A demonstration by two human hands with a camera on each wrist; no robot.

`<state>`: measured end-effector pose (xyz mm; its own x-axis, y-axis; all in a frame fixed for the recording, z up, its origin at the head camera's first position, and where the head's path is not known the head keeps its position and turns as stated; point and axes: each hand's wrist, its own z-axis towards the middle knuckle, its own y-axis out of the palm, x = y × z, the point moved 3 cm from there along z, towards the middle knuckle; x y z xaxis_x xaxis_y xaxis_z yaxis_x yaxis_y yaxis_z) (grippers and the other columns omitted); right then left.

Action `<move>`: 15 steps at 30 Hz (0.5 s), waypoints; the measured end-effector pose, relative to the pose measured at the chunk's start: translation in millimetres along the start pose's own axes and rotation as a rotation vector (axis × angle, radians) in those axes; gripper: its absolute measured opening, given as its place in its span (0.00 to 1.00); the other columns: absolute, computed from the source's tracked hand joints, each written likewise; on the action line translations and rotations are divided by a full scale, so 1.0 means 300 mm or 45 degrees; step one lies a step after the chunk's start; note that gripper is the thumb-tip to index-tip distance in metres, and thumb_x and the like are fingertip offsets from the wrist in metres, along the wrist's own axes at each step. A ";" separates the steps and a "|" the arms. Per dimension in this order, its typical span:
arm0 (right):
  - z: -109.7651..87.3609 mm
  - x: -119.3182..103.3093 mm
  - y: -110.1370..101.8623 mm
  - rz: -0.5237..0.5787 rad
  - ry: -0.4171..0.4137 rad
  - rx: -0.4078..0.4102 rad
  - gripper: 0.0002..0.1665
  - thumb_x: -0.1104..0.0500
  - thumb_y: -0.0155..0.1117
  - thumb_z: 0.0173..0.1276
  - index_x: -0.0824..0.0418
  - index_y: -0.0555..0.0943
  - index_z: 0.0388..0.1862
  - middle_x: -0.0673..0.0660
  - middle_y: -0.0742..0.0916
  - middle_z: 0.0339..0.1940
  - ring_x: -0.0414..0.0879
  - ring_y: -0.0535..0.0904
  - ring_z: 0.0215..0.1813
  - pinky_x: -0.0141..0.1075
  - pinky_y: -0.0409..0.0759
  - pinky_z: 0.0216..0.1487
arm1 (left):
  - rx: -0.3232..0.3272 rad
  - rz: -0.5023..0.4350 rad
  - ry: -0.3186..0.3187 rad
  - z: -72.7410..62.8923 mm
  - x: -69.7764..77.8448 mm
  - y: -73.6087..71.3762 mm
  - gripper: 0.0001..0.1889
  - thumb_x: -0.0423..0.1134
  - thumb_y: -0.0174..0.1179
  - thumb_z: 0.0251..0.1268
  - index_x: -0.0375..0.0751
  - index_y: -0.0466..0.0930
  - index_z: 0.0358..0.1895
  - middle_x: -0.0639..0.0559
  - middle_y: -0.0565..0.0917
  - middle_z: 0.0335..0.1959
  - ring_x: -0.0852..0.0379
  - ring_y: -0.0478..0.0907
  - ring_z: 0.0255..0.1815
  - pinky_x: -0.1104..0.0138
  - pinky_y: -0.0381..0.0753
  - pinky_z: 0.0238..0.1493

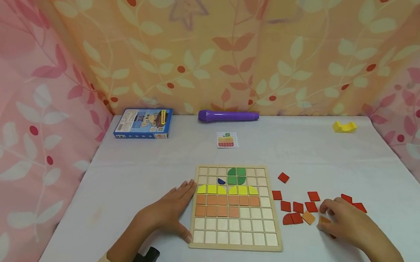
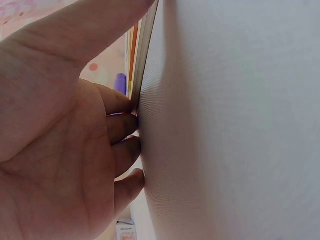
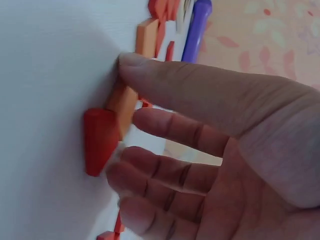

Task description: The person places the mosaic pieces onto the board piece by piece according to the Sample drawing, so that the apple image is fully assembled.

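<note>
Spans the left edge of a wooden grid board [image 1: 236,248], at lower centre of the head view, with the left grip [image 1: 164,212]; touches that edge with spread thumb and fingertips, relaxed and clasping nothing. Touches an orange tile [image 3: 123,110] at lower right of the head view with the thumb of the right grip [image 1: 346,223], low over the white-covered worktop [image 1: 149,159], with loosely bent fingers. Cannot tell a real pinch from a mere touch there. Shows a red piece [image 3: 99,142] just beside that tile, left of centre in the right wrist view.

Carries on the board four green pieces [image 1: 241,171] near the top, a dark blue piece [image 1: 221,181] just to their left, a row of six yellow pieces [image 1: 243,190], and under it ten orange squares [image 1: 221,211] in two rows, six above four. Shows red tiles [image 1: 311,206] scattered right of the board, with a loose second orange tile [image 1: 308,218] among them.

Shows a small pattern card [image 1: 227,140] above the board, a purple stick [image 1: 229,117] near the worktop's far edge, a blue box [image 1: 142,123] at left and a yellow block [image 1: 344,127] at upper right. Includes leaf-print cloth [image 1: 292,51] across the top of the frame.
</note>
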<state>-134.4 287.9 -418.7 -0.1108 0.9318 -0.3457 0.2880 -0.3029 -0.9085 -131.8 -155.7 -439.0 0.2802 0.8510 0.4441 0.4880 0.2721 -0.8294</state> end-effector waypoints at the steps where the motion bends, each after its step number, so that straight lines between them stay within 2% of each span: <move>1: 0.001 0.003 0.004 -0.001 0.000 -0.004 0.19 0.54 0.80 0.53 0.57 0.82 0.40 0.53 0.77 0.33 0.48 0.73 0.37 0.41 0.77 0.31 | 0.000 0.002 -0.003 -0.002 -0.003 0.001 0.77 0.68 0.81 0.26 0.40 0.44 0.82 0.47 0.45 0.82 0.48 0.38 0.82 0.49 0.46 0.77; 6: 0.012 -0.033 0.033 0.011 -0.075 0.043 0.20 0.53 0.83 0.49 0.55 0.83 0.38 0.50 0.78 0.32 0.46 0.73 0.35 0.39 0.76 0.31 | 0.002 0.004 -0.005 -0.009 -0.008 0.004 0.77 0.68 0.80 0.26 0.41 0.44 0.82 0.47 0.45 0.82 0.48 0.37 0.82 0.48 0.46 0.77; 9: 0.022 -0.065 0.042 0.016 -0.125 0.080 0.17 0.56 0.82 0.51 0.55 0.82 0.36 0.49 0.77 0.31 0.45 0.73 0.35 0.39 0.76 0.33 | 0.003 0.001 -0.002 -0.009 -0.006 0.003 0.76 0.69 0.80 0.26 0.42 0.44 0.82 0.48 0.45 0.82 0.48 0.37 0.82 0.49 0.46 0.77; 15: 0.041 -0.093 0.046 0.006 -0.158 0.068 0.15 0.59 0.81 0.53 0.57 0.83 0.37 0.48 0.76 0.28 0.45 0.72 0.33 0.38 0.77 0.33 | -0.001 0.023 0.005 -0.006 0.001 -0.003 0.76 0.69 0.80 0.27 0.42 0.43 0.82 0.48 0.45 0.82 0.49 0.37 0.82 0.50 0.45 0.77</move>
<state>-138.9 255.3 -424.5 -0.2275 0.8994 -0.3733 0.2380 -0.3203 -0.9169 -130.6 -156.5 -437.5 0.2922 0.8539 0.4307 0.4835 0.2567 -0.8369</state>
